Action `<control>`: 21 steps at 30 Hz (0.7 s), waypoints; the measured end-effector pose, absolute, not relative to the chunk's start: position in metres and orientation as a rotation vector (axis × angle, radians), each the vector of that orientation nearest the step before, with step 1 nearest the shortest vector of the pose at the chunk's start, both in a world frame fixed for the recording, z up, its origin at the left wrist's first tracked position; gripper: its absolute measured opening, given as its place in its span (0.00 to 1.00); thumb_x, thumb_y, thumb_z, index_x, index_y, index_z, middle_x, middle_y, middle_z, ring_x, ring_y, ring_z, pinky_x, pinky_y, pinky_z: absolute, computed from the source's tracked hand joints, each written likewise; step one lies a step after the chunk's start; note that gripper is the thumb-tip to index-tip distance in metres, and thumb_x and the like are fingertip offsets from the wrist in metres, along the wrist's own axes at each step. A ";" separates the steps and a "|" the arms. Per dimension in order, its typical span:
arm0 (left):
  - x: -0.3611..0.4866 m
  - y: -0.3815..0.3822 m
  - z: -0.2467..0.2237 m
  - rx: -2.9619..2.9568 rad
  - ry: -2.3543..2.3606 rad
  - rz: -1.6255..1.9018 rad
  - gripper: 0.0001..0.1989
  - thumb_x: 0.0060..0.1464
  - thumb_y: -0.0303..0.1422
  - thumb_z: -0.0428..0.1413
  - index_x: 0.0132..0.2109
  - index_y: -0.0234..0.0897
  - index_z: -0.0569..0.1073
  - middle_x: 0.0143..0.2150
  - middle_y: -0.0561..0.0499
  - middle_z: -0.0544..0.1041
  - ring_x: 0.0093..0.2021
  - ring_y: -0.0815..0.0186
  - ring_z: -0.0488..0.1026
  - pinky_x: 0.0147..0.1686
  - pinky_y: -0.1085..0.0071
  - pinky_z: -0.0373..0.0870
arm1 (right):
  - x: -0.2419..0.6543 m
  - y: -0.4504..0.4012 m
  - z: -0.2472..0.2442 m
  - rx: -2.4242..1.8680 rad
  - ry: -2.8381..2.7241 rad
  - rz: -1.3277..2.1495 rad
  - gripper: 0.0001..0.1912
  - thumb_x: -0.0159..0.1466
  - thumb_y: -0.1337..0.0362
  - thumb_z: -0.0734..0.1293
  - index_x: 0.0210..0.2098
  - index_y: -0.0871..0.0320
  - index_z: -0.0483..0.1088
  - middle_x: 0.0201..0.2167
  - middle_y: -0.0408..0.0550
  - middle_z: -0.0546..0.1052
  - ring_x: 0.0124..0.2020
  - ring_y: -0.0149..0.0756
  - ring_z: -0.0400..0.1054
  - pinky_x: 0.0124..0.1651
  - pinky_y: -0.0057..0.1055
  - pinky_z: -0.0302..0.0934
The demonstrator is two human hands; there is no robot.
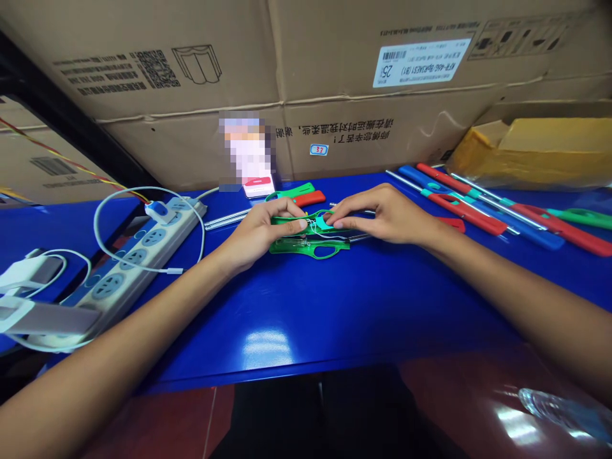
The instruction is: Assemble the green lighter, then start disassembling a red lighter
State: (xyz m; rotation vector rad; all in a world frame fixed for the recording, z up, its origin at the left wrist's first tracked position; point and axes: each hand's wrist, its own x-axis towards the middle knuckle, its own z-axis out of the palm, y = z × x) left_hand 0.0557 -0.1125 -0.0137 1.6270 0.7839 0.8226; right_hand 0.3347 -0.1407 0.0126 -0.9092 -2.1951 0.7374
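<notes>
1. The left hand (255, 234) has its thumb and forefinger nearly closed, pinching the left end of an open green shell (282, 219) near the middle of the blue tabletop (344, 306).
2. The right hand (389, 215) has its thumb and forefinger drawn close together on a small teal piece (324, 221) at the shell's right side; the other fingers are partly hidden.
3. A thin white wire (329, 236) loops between the hands.
4. A second green shell (313, 248) lies just on the near side of the held one.
5. Behind the left hand are metal rods (227, 220), a green handle (296, 190) and a red handle (310, 199).
6. To the right, several long lighters (468, 213) in red, blue and green lie in a loose group.
7. A power strip (125, 261) with a white cable (98, 223) sits to the left.
8. A phone (259, 186), partly blurred, leans against a cardboard box (191, 146) at the back.
</notes>
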 end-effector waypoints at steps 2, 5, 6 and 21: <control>0.056 -0.113 -0.014 1.631 0.792 0.826 0.13 0.55 0.40 0.72 0.38 0.38 0.79 0.37 0.50 0.80 0.37 0.64 0.76 0.38 0.66 0.72 | 0.337 -0.141 0.013 -0.885 -2.198 0.738 0.08 0.68 0.59 0.76 0.44 0.49 0.87 0.45 0.46 0.88 0.49 0.46 0.83 0.58 0.45 0.72; 0.056 -0.113 -0.014 1.628 0.798 0.838 0.13 0.56 0.40 0.72 0.39 0.37 0.79 0.37 0.50 0.80 0.37 0.64 0.76 0.38 0.67 0.71 | 0.338 -0.142 0.014 -0.866 -2.228 0.737 0.10 0.65 0.63 0.77 0.47 0.49 0.87 0.48 0.46 0.88 0.52 0.47 0.83 0.61 0.45 0.72; 0.056 -0.113 -0.014 1.622 0.795 0.841 0.13 0.56 0.39 0.72 0.39 0.37 0.79 0.36 0.51 0.80 0.37 0.65 0.76 0.39 0.67 0.71 | 0.338 -0.142 0.014 -0.860 -2.238 0.724 0.11 0.65 0.63 0.77 0.47 0.49 0.87 0.48 0.46 0.88 0.52 0.47 0.83 0.61 0.45 0.72; 0.055 -0.112 -0.013 1.619 0.806 0.896 0.13 0.55 0.39 0.72 0.38 0.36 0.79 0.36 0.51 0.80 0.37 0.67 0.74 0.39 0.70 0.69 | 0.325 -0.143 -0.002 -0.843 -2.086 0.585 0.08 0.64 0.61 0.78 0.43 0.53 0.87 0.48 0.50 0.88 0.50 0.48 0.84 0.56 0.45 0.75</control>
